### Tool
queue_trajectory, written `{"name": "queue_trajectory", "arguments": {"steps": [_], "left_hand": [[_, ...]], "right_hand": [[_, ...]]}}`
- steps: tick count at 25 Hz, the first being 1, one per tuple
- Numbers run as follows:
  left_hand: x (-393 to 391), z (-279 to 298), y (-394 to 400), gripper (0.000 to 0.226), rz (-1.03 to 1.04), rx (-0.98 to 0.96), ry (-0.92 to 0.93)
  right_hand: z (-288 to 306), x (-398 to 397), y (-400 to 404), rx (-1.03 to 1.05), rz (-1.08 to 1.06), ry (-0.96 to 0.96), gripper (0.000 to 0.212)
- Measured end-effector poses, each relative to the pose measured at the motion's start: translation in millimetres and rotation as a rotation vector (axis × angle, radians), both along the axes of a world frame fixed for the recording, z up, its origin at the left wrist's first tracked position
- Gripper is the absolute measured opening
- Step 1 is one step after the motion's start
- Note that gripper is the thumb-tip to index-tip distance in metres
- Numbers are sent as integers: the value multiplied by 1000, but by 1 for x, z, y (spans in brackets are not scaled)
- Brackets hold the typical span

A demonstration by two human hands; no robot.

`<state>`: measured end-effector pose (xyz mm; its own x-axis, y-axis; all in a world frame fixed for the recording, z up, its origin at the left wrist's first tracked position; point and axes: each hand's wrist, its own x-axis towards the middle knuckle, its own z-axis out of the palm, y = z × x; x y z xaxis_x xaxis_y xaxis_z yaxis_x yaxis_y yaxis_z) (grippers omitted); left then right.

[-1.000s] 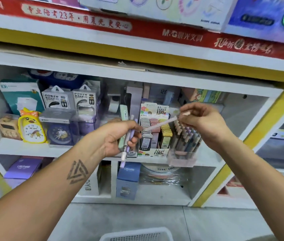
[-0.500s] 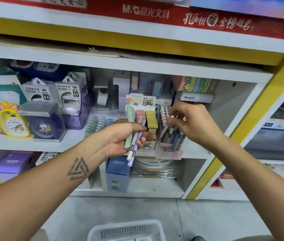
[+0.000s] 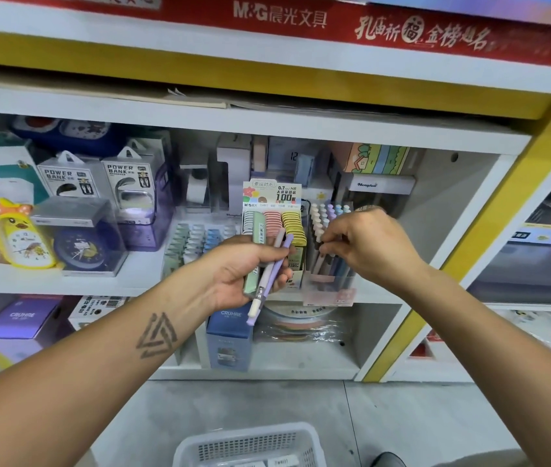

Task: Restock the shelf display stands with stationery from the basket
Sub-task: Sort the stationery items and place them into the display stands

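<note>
My left hand grips a small bunch of pastel pens, cream, purple and green, in front of the shelf. My right hand reaches into the clear pen display stand, its fingertips pinching a pen among the upright pastel pens. A lead refill display box stands just left of that stand. The white basket sits on the floor below, at the bottom edge.
Power bank boxes, a yellow duck clock and a blue clock in a clear case fill the shelf's left. Blue and purple boxes stand on the lower shelf. A yellow shelf post runs along the right.
My right hand carried a cream pen from mid-air down into the display stand. My left hand stayed in place with its pens. The view tilted down, showing more of the basket.
</note>
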<state>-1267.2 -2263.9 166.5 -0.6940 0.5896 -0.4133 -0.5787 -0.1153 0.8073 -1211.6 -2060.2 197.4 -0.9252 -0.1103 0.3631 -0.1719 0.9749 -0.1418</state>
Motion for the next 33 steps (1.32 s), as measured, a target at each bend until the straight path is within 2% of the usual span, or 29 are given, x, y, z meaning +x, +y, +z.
{"name": "queue_trajectory", "arguments": {"steps": [4,5,7,9,11,13,15,18,20,21,23,24,25,29,31,33], "left_hand": [[-1,0,-1,19,-14,39,35],[-2,-1,-1,20,-20,38,51],[-2,0,-1,18,-60,37,82],[-1,1,0,14,-132,48,100],[1,1,0,13,-183,54,118],[0,2,-3,18,-218,54,143],[-2,4,-9,20,-246,49,154],[-5,6,-18,14,-225,18,162],[-7,6,-20,14,-166,-23,193],[-9,6,-21,16,-135,-51,224],[-12,7,-21,19,-98,-80,267],[-13,8,-21,18,-97,-75,274],[-13,10,-21,16,-108,-62,279],[-12,17,-26,15,-217,33,266],[-13,19,-32,16,-252,67,258],[-15,19,-37,15,-240,55,265]], "right_hand": [[-4,-4,-4,124,-37,-32,22],[-2,-6,-8,44,-43,-17,23],[4,-10,-17,-286,-48,-21,26],[8,-11,-29,-565,-20,-137,23],[7,-11,-38,-749,24,-247,12],[9,-12,-37,-913,2,-246,10],[13,-15,-27,-1036,-84,-157,9],[13,-19,-11,-1132,-186,-35,3],[10,-18,-7,-1033,-165,-25,5],[7,-17,-6,-782,-131,8,8],[7,-13,-9,-101,54,137,20],[9,-12,-14,93,188,160,25],[9,-12,-21,188,275,127,26],[11,-14,-33,310,359,121,11],[16,-14,-26,175,261,169,22],[21,-11,-19,-115,166,143,46]]}}
